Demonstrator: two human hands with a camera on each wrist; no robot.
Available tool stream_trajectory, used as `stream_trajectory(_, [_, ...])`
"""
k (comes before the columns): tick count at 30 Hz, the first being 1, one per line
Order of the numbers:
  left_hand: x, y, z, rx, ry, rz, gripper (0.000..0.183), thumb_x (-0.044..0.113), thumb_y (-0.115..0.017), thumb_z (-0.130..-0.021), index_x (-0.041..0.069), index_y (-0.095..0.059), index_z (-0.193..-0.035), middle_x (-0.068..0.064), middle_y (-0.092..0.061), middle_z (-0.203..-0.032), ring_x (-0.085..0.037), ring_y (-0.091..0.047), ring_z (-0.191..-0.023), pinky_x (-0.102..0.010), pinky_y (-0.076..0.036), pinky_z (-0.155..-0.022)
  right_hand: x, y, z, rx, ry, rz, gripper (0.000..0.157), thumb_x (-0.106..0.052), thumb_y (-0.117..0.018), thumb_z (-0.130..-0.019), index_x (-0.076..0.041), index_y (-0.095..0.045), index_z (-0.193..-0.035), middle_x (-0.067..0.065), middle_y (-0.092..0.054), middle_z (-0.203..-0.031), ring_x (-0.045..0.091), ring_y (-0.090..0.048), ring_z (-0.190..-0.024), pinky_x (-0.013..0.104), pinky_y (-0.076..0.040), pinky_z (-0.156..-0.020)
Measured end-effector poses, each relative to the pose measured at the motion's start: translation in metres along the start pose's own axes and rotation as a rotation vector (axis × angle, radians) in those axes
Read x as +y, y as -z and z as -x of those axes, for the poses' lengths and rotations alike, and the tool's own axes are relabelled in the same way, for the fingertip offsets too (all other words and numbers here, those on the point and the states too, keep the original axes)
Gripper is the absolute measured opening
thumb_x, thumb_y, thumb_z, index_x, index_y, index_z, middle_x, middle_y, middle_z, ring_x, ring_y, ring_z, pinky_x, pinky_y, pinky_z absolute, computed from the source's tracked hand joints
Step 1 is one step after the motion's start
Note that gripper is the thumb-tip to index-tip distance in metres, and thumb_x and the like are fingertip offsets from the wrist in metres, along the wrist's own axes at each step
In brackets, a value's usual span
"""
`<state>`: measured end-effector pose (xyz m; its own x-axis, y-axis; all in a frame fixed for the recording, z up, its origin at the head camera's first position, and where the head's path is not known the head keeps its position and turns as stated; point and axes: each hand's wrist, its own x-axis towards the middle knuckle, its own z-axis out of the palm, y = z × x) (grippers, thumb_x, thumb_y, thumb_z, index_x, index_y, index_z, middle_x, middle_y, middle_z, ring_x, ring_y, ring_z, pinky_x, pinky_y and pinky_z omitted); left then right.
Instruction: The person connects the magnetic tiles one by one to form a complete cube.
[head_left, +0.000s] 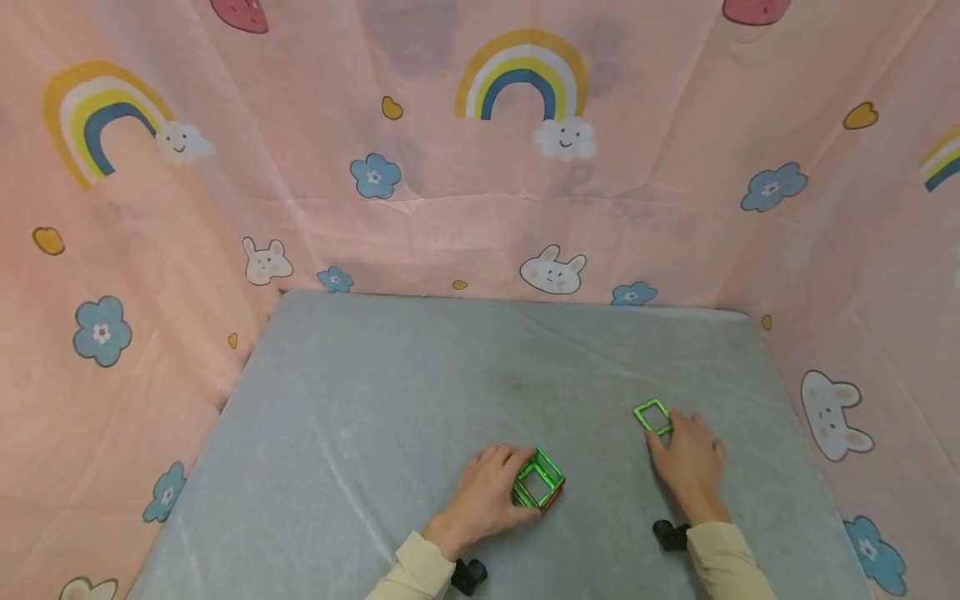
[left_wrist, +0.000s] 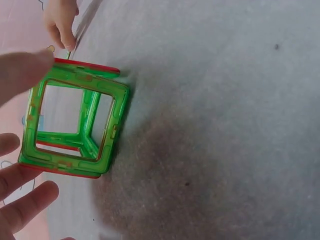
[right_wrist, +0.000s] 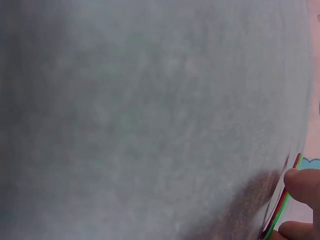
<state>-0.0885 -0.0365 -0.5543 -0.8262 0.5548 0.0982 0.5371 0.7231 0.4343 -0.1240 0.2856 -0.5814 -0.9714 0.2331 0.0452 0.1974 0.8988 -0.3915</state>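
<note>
My left hand (head_left: 486,493) holds a small cube of magnetic tiles (head_left: 552,469) near the front middle of the table. The cube has see-through green square frames and some red edges; in the left wrist view the tile cube (left_wrist: 120,111) sits between thumb and fingers, and its hollow inside shows. Farther right, my right hand (head_left: 692,463) pinches one flat green square magnetic tile (head_left: 644,406) by its near corner. Seen edge-on in the right wrist view, the tile (right_wrist: 283,204) shows a green and a red edge between thumb and fingers.
A grey cloth covers the table (head_left: 360,375). Behind it and along both sides hangs a pink curtain (head_left: 465,208) printed with rainbows, rabbits and flowers. Black wrist-camera pieces sit at the left wrist (head_left: 468,577) and right wrist (head_left: 670,536).
</note>
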Motion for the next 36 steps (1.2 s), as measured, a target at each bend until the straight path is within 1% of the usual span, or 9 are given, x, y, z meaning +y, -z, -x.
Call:
stream_trajectory(4, [-0.001,0.000,-0.001,0.003,0.007,-0.011,0.073,0.046,-0.082,-0.076,0.017,-0.054,-0.137,0.004,-0.059,-0.115,-0.013,-0.054,-0.104,-0.038,-0.046,-0.088,-0.002,0.002,0.006,-0.009,-0.014,-0.032,0.051,-0.022,-0.065,-0.091,0.009,-0.051,-0.130,0.035,-0.048,-0.133,0.050,-0.033,-0.132,0.072,-0.021,-0.099])
stream_trajectory(7, [0.001,0.000,-0.001,0.002,0.020,-0.012,0.077,0.052,-0.081,-0.074,0.018,-0.052,-0.138,0.004,-0.059,-0.117,-0.014,-0.054,-0.104,-0.038,-0.046,-0.088,-0.004,0.004,0.010,-0.007,-0.016,-0.055,0.052,-0.023,-0.065,-0.092,0.008,-0.051,-0.131,0.035,-0.046,-0.135,0.050,-0.031,-0.134,0.072,-0.020,-0.100])
stream_trajectory(11, [0.005,-0.002,-0.002,0.008,0.044,-0.006,0.080,0.056,-0.078,-0.075,0.017,-0.050,-0.139,0.002,-0.058,-0.118,-0.015,-0.054,-0.104,-0.038,-0.046,-0.087,-0.007,0.007,0.014,0.008,-0.011,-0.066,0.053,-0.023,-0.065,-0.091,0.008,-0.051,-0.132,0.035,-0.047,-0.135,0.049,-0.031,-0.135,0.070,-0.021,-0.101])
stream_trajectory(16, [0.007,-0.006,-0.003,0.024,0.066,0.003,0.072,0.050,-0.078,-0.077,0.015,-0.054,-0.136,0.002,-0.058,-0.116,-0.014,-0.054,-0.103,-0.036,-0.047,-0.085,-0.013,0.011,0.016,0.028,-0.010,-0.072,0.053,-0.024,-0.065,-0.092,0.007,-0.051,-0.132,0.033,-0.048,-0.135,0.048,-0.032,-0.135,0.068,-0.022,-0.102])
stream_trajectory(19, [0.006,-0.004,-0.004,0.028,0.055,-0.005,0.070,0.048,-0.079,-0.077,0.015,-0.056,-0.134,0.001,-0.059,-0.115,-0.015,-0.055,-0.103,-0.036,-0.047,-0.084,-0.015,0.013,0.017,0.032,-0.008,-0.074,0.053,-0.025,-0.065,-0.092,0.007,-0.051,-0.132,0.032,-0.049,-0.135,0.048,-0.031,-0.136,0.068,-0.022,-0.102])
stream_trajectory(23, [0.005,0.000,-0.005,0.018,0.045,-0.018,0.068,0.046,-0.080,-0.077,0.015,-0.057,-0.133,0.002,-0.063,-0.118,-0.015,-0.055,-0.104,-0.036,-0.046,-0.085,-0.018,0.015,0.019,0.033,-0.003,-0.080,0.052,-0.025,-0.066,-0.092,0.007,-0.052,-0.131,0.032,-0.049,-0.135,0.048,-0.032,-0.135,0.067,-0.022,-0.103])
stream_trajectory(30, [0.000,0.005,-0.008,-0.019,0.041,-0.009,0.065,0.045,-0.081,-0.076,0.021,-0.060,-0.133,0.007,-0.065,-0.123,-0.013,-0.055,-0.108,-0.041,-0.044,-0.090,-0.023,0.018,0.024,0.012,0.004,-0.087,0.052,-0.024,-0.065,-0.092,0.008,-0.052,-0.131,0.033,-0.048,-0.136,0.049,-0.031,-0.136,0.068,-0.021,-0.103])
stream_trajectory(36, [-0.001,0.007,-0.008,-0.031,0.035,-0.005,0.064,0.044,-0.080,-0.077,0.022,-0.060,-0.134,0.008,-0.064,-0.124,-0.013,-0.054,-0.110,-0.042,-0.042,-0.090,-0.026,0.019,0.028,0.062,0.072,-0.101,0.051,-0.024,-0.067,-0.090,0.007,-0.054,-0.128,0.034,-0.052,-0.131,0.051,-0.036,-0.132,0.068,-0.025,-0.100])
